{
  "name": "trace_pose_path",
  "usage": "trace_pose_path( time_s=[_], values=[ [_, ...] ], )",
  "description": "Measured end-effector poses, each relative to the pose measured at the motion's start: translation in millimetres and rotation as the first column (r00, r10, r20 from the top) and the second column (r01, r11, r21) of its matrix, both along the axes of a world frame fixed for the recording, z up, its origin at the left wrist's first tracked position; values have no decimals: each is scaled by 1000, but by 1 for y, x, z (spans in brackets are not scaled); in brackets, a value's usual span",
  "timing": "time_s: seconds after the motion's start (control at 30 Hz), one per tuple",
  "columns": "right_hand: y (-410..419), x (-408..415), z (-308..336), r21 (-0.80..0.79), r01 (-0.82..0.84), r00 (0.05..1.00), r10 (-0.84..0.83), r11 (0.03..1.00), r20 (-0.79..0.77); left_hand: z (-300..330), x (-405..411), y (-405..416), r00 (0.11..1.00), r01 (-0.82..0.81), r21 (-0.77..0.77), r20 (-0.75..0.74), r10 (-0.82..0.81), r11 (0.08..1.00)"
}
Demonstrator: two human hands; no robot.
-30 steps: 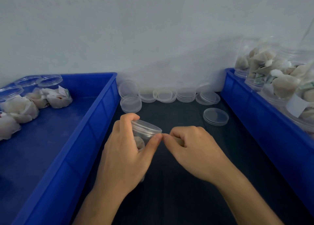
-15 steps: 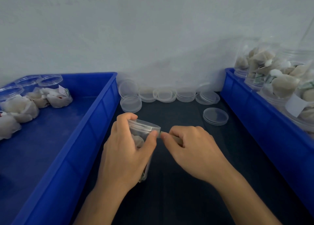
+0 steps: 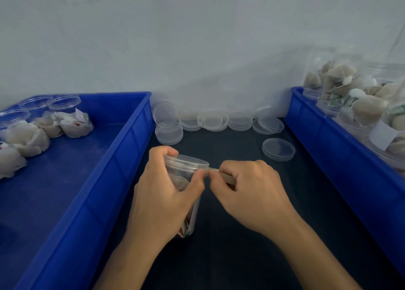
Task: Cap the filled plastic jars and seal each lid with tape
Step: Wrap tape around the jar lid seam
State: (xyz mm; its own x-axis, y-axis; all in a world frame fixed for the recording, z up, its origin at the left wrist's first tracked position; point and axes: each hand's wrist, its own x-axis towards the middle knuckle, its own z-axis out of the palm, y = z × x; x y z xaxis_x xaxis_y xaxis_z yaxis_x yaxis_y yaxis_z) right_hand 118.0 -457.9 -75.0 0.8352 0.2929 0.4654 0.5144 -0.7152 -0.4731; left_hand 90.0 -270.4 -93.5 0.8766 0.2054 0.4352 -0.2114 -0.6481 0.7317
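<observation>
On the dark bench (image 3: 230,257) my left hand (image 3: 162,202) still grips the capped jar (image 3: 186,169), now more upright; my right hand (image 3: 249,193) pinches tape (image 3: 225,177) at its lid. Filled jars (image 3: 361,105) crowd the right blue bin (image 3: 341,158); pouches (image 3: 72,125) lie in the left bin (image 3: 92,180).

No text can be read: the white paper label (image 3: 382,135) on the clear plastic jar (image 3: 372,123) at right shows blank.

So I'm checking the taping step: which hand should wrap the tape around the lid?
Probably the right hand: it pinches the tape by the lid, while the left hand grips the jar.
</observation>
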Motion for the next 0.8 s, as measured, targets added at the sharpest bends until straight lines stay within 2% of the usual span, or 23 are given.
trace_pose_path(
  time_s=[0.17,0.27,0.3,0.33,0.37,0.4,0.43,0.47,0.5,0.57,0.6,0.67,0.7,0.73,0.8],
  values=[
    [-8,3,4,133,-64,996,71,989,-51,3,1,6,988,87,-234,-106,-114,968],
    [-9,2,9,304,-124,972,177,944,-153,8,3,4,954,71,-517,-215,-210,853],
    [-9,2,11,428,-127,955,227,895,-190,9,4,4,927,68,-622,-250,-281,780],
    [-10,3,14,599,-87,944,259,796,-206,11,4,7,886,65,-757,-255,-386,650],
    [-14,6,16,791,-18,926,309,612,-219,15,3,9,841,28,-893,-221,-494,448],
    [-20,9,20,912,53,901,373,407,-219,16,4,12,826,-20,-971,-151,-543,240],
    [-28,12,21,957,94,893,401,275,-203,16,4,15,834,-27,-996,-70,-547,87],
    [-32,15,19,959,115,898,385,258,-211,13,5,18,845,2,-999,-17,-534,36],
    [-34,17,15,942,126,906,351,311,-237,12,5,18,851,25,-999,11,-524,21],
    [-30,18,2,814,99,937,221,572,-269,8,8,12,854,39,-998,4,-520,57],
    [-24,18,-6,697,57,953,169,715,-251,7,9,8,855,39,-994,-19,-518,99],
    [-14,19,-23,368,-25,975,104,930,-197,6,11,2,848,71,-979,-41,-528,190],
    [-11,20,-31,166,-44,985,70,985,-155,7,9,-1,848,100,-968,-39,-529,231],
    [-8,21,-36,4,-64,991,64,998,-116,6,9,-4,863,122,-944,-51,-503,305],
    [-7,20,-42,-118,-153,981,136,981,-136,-3,11,-9,930,150,-827,-68,-361,542]
  ],
)
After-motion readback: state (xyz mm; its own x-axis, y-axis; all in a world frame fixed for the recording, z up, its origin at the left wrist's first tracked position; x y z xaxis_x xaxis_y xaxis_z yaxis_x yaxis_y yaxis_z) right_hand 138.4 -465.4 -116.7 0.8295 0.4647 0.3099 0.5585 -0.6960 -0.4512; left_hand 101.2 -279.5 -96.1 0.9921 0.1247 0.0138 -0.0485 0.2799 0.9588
